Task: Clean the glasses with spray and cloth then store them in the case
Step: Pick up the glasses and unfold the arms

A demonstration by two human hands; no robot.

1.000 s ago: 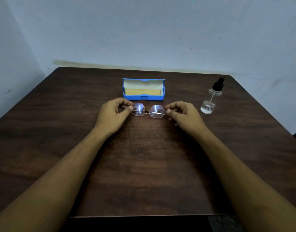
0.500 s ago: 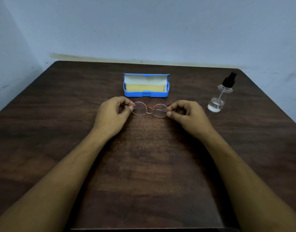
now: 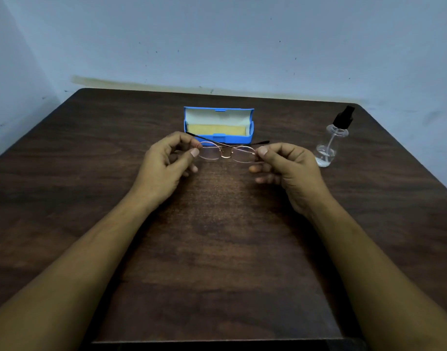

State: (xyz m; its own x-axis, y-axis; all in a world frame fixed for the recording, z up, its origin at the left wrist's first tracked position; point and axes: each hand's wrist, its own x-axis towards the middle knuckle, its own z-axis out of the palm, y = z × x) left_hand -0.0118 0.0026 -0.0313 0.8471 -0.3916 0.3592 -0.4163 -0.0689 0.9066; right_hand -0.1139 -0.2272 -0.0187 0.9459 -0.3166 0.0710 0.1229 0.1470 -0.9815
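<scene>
Thin round gold-framed glasses (image 3: 227, 153) are held just above the dark wooden table (image 3: 217, 249), their temples folded and crossed behind the lenses. My left hand (image 3: 166, 160) pinches the frame's left end between thumb and forefinger. My right hand (image 3: 285, 168) pinches the right end the same way. Right behind the glasses stands an open blue case (image 3: 251, 134) with a yellow cloth (image 3: 214, 129) lying inside it. A small clear spray bottle (image 3: 330, 143) with a black nozzle stands upright to the right of my right hand.
A pale wall (image 3: 217, 46) runs close behind the table's far edge. The table's near edge lies between my forearms at the bottom of the view.
Both hands have lifted the glasses slightly off the table and tilted them flatter, so the folded temples now show behind the lenses. The camera has tipped a little.
</scene>
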